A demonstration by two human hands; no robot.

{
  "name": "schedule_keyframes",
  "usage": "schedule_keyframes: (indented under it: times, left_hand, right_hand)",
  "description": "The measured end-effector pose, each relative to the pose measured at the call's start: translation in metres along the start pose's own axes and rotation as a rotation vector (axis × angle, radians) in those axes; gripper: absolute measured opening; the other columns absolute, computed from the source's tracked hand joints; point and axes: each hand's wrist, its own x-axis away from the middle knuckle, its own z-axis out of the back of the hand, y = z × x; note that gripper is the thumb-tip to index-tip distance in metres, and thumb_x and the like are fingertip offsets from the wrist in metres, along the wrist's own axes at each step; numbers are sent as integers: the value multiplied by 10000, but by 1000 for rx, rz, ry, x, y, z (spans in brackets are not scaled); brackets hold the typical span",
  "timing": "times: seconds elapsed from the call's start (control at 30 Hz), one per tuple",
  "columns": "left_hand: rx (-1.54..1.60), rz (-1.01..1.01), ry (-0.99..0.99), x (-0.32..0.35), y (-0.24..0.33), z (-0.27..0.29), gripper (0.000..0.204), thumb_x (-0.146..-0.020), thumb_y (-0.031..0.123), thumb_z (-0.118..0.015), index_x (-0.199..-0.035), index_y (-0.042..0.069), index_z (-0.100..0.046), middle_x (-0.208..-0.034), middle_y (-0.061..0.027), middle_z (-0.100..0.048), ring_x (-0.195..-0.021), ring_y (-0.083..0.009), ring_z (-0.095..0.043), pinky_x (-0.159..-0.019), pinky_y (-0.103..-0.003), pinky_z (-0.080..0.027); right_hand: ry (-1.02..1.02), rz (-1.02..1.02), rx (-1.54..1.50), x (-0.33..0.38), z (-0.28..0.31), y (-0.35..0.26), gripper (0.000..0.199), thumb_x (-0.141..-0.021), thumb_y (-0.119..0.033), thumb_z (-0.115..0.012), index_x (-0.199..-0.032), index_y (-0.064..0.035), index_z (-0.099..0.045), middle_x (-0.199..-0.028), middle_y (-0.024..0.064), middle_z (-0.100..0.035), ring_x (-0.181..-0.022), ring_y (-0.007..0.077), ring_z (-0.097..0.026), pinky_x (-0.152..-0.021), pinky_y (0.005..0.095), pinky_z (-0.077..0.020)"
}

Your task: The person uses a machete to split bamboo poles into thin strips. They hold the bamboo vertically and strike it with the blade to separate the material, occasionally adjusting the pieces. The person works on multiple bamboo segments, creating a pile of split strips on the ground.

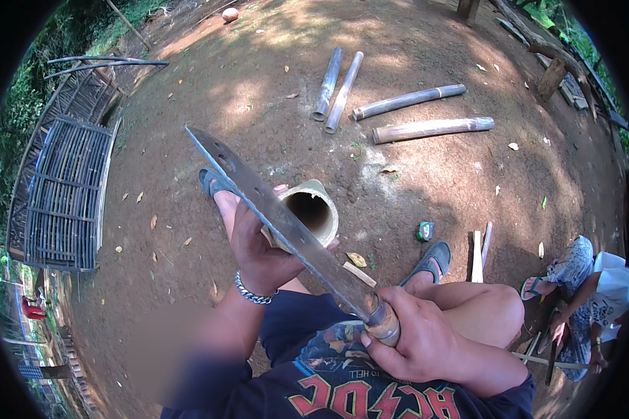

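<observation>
My right hand (419, 335) is closed round the wooden handle of a machete (271, 209). Its long, worn blade slants up and to the left, crossing above the near side of a bamboo tube (333, 222). My left hand (255, 251) grips that tube from the left, partly hidden behind the blade; fingertips show at its far and near sides. The tube's hollow, pale-rimmed end faces up toward me between my knees, and the rim looks uneven at the far side. Whether the blade touches the tube, I cannot tell.
Several cut bamboo lengths (426, 130) lie on the dirt ahead. A green tape measure (425, 231) sits by my right sandal (430, 263), with wood strips (477, 257) beyond. At right, a person (573, 307) holds a blade and a strip. A bamboo bench (63, 192) stands left.
</observation>
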Motion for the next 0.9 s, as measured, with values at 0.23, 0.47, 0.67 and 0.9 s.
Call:
schedule_keyframes:
  times: [0.23, 0.47, 0.67, 0.9]
  left_hand:
    - [67, -19, -15, 1, -7, -4, 953, -564, 301, -1017, -1320, 6, -517, -1204, -158, -634, -1110, -291, -632, -940, -413, -531]
    - [129, -3, -89, -15, -15, -5, 927, -651, 268, -966, -1371, -16, -457, -1333, -200, -531, -1201, -298, -605, -999, -391, -536]
    - [110, 68, -137, -22, -27, -3, 973, -711, 309, -919, -1451, -8, -372, -1400, -206, -505, -1295, -334, -555, -1087, -455, -467]
    - [148, -394, 297, -161, 3, 44, 878, -916, 630, -509, -1495, -11, -353, -1528, -273, -429, -1476, -387, -366, -1238, -535, -214]
  right_hand:
    - [57, 21, -15, -4, 2, -2, 494, -850, -175, -749, -1214, 29, -484, -854, 181, -652, -733, 396, -679, -645, 442, -528]
    - [50, -22, -3, -14, 21, -3, 515, -864, -221, -731, -1242, 23, -478, -854, 224, -684, -826, 434, -695, -713, 481, -531]
    - [63, -63, 44, -27, 35, -10, 507, -865, -234, -727, -1237, 17, -492, -825, 224, -668, -805, 436, -682, -718, 488, -513]
    - [86, -135, 53, -41, 54, -15, 448, -876, -231, -711, -1218, -2, -537, -868, 174, -648, -828, 306, -662, -757, 420, -515]
